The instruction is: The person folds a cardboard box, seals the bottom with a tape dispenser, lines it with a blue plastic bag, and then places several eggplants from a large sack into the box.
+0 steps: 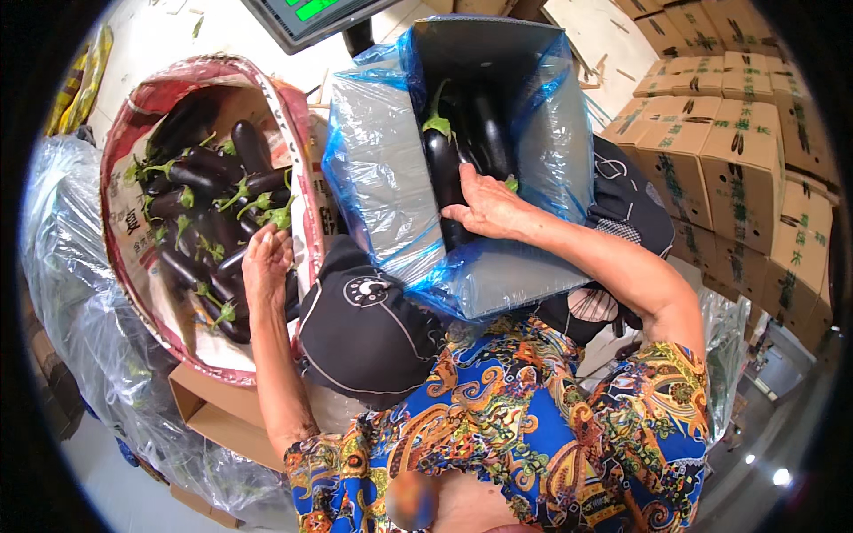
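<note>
Dark purple eggplants with green stems fill a round, red-rimmed basket [115, 240] on my left. My left hand [268, 262] is over its right side, fingers curled closed at the green stem end of an eggplant [281, 216]; the grip is partly hidden. In front of me stands a carton [484, 40] lined with blue-tinted clear plastic [373, 169]. Several eggplants lie lengthwise inside, one eggplant [442, 164] with its green cap toward the far end. My right hand [489, 206] reaches into the carton, index finger and thumb spread and resting on the eggplants.
Stacked brown cartons [737, 160] stand on the right. A scale with a lit green display [315, 9] is at the far edge. Clear plastic sheeting [98, 293] lies left of the basket, and an open cardboard box [218, 413] sits below it. Dark-covered knees [369, 320] flank the lined carton.
</note>
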